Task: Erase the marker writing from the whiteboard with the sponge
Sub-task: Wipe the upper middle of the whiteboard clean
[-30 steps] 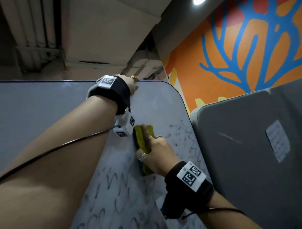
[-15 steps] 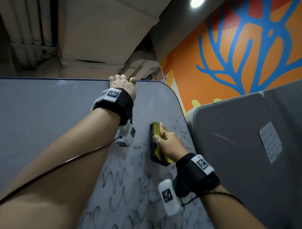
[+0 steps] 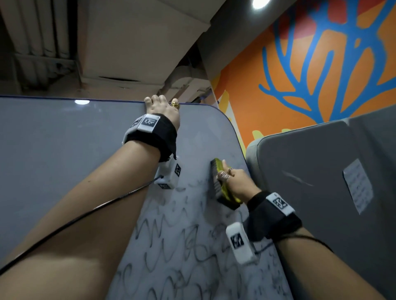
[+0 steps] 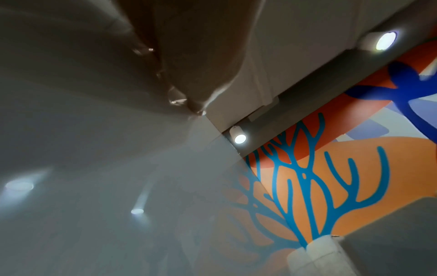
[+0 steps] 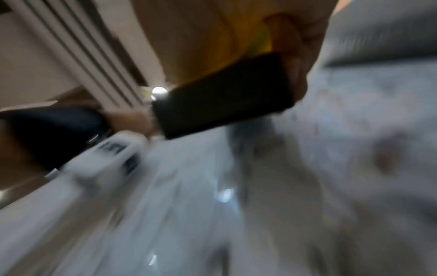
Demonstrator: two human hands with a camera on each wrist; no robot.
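Near the whiteboard [image 3: 199,137]'s upper right corner the right hand [image 3: 237,182] grips the sponge [image 3: 222,184], left hand [image 3: 162,107] hooked over its top edge; wavy marker writing [image 3: 171,246] below remains.

Office-like room, whiteboard [image 3: 64,139], coral mural [image 3: 321,64], ceiling spotlight [image 3: 258,3]

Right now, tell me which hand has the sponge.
The right hand grips the sponge against the whiteboard; the left hand only holds the board's top edge.
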